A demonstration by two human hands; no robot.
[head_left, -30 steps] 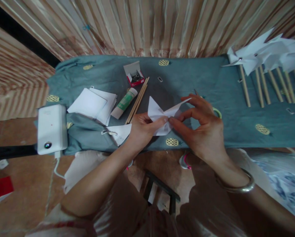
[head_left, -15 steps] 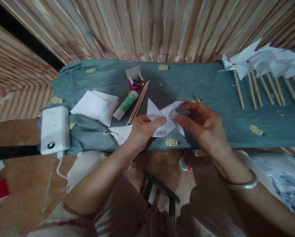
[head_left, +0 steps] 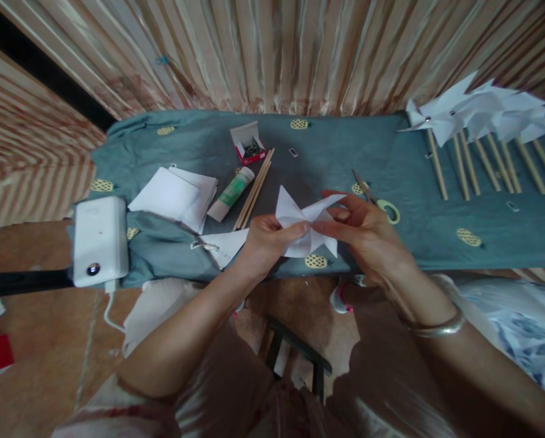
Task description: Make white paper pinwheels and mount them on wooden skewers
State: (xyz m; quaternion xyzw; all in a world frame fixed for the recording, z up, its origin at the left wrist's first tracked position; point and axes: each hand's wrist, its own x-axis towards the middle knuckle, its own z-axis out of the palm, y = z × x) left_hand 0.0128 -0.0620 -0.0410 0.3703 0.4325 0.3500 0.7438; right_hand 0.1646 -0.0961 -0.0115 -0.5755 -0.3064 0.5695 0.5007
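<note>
A white paper pinwheel (head_left: 305,234) is held between both hands above the front edge of the table. My left hand (head_left: 267,240) grips its left side, with the thumb pressed near the centre. My right hand (head_left: 361,225) pinches the pinwheel from the right, its thumb by the centre and its fingers behind a blade. No stick shows on this pinwheel. Scissors (head_left: 384,207) with light green handles lie just beyond my right hand. To the left of the pinwheel rest several thin wooden sticks (head_left: 254,191) and a glue stick (head_left: 231,194).
A small open box of metal pins (head_left: 252,151) stands toward the back. Paper squares (head_left: 172,198) are stacked at left, beside a white power bank (head_left: 100,240) with a cable. Finished pinwheels (head_left: 482,115) on sticks lie at right on the green tablecloth (head_left: 345,143).
My right hand has moved inward, its thumb now near the pinwheel's centre and its fingers closer together. More of the scissors shows. The view has shifted slightly.
</note>
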